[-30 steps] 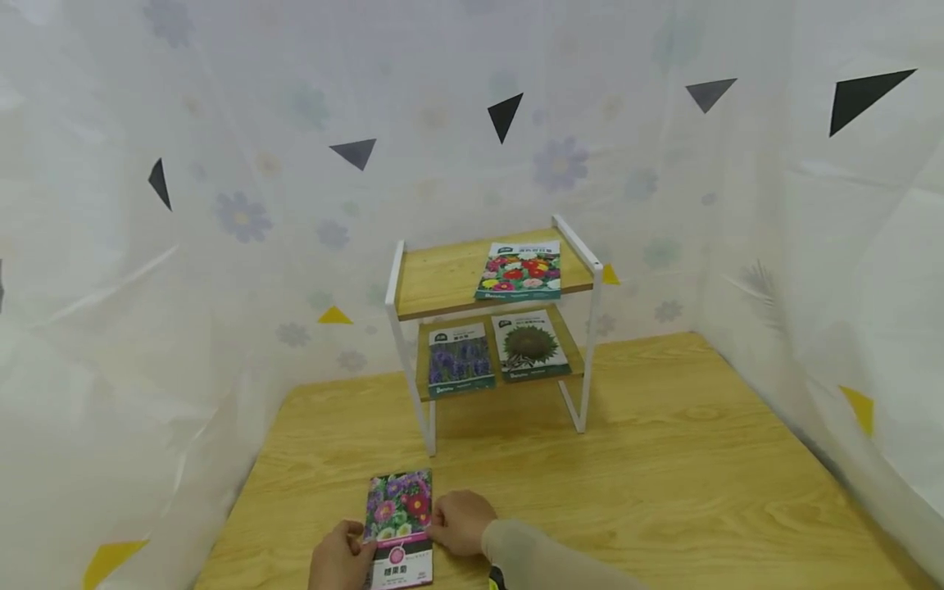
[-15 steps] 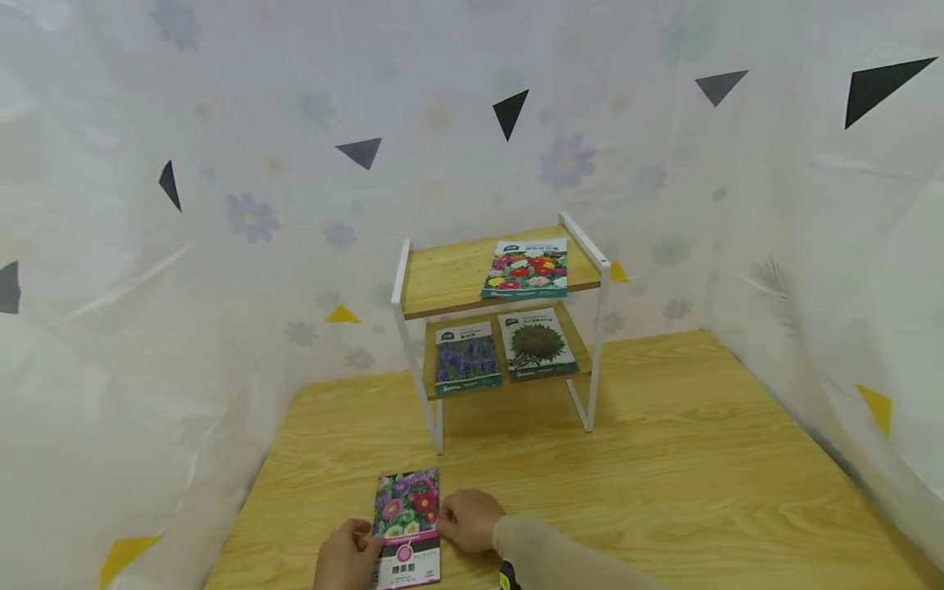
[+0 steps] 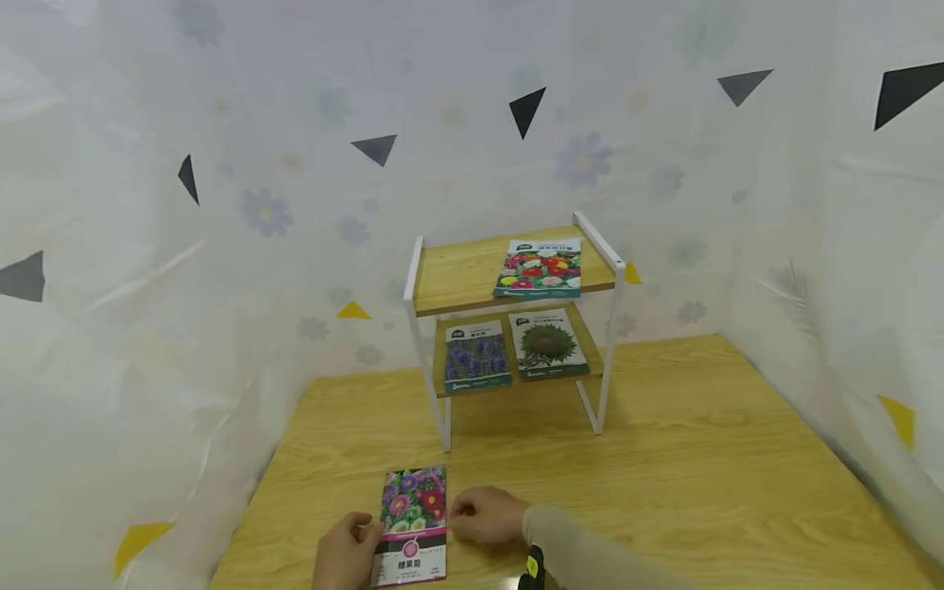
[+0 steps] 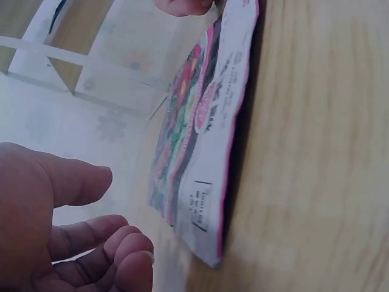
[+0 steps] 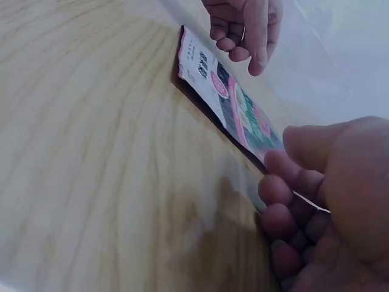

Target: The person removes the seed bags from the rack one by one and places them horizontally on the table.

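Wood-grained table point(image 3: 701, 459) bore flat oblong packet point(image 3: 413, 520) | our left hand point(image 3: 345, 553), right hand point(image 3: 490, 515) curled loosely, holding nothing | shelf point(image 3: 457, 274) held three flowery packets point(image 3: 540, 269)

Right sleeve point(image 3: 578, 547) pale beige, reaching wrist; beside it, black band point(image 3: 537, 555) with yellow mark point(image 3: 532, 565); fingers point(image 5: 279, 220) bare.

Wide table point(image 3: 723, 459) room right of the shelf point(image 3: 457, 274)! Low gap beneath its lower board point(image 3: 510, 348). In front of its left leg point(image 3: 429, 383), blocked: flower packet point(image 3: 413, 516), left hand point(image 3: 345, 553), right hand point(image 3: 489, 515). Behind it, patterned sheeting point(image 3: 442, 188) bars passage.
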`<state>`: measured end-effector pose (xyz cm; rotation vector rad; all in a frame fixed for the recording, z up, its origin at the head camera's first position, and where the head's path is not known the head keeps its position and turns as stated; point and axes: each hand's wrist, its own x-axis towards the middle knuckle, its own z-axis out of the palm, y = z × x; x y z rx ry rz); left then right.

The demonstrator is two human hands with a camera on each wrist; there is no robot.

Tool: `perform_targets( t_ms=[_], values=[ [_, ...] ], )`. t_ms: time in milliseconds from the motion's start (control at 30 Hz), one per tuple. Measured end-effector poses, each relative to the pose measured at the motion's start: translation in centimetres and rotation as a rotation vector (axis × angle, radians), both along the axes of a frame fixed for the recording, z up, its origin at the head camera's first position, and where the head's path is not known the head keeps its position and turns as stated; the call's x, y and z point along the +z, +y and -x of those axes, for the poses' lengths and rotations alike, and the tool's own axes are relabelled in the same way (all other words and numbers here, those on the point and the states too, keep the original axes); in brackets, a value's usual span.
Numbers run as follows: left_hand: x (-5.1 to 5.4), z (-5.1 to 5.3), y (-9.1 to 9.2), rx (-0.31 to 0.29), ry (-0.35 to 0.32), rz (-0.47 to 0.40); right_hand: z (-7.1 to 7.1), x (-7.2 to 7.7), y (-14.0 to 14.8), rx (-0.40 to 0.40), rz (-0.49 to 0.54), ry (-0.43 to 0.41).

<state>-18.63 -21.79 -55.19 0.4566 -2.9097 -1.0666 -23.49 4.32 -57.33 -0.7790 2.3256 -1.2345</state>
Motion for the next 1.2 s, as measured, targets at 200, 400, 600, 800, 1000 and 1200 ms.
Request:
perform_targets(
  t_ms=[200, 400, 600, 800, 1000, 1200],
  values=[
    [1.7, -0.1, 0.1, 0.013, -0.020, -0.078, 0.3, 1.8, 1.9, -0.018, 0.075, -0.032],
    [3.5, -0.1, 0.6, -0.038, 0.081, -0.054, 0.3, 3.0, 4.5, -0.025, 0.120, -0.049],
    [5.0, 0.1, 0.9, -0.114, 0.233, -0.001, 0.1, 5.1, 7.3, -0.009, 0.211, -0.037],
    [7.1, 0.3, 1.3, -0.197, 0.319, 0.004, 0.2, 7.7, 10.2, -0.021, 0.237, 0.018],
    [9.4, 0.4, 2.2, -0.277, 0.418, 0.040, -0.1, 10.8, 13.0, -0.080, 0.240, 0.163],
    [11.6, 0.7, 3.5, -0.363, 0.473, 0.080, -0.9, 14.1, 15.5, -0.185, 0.223, 0.327]
  ],
)
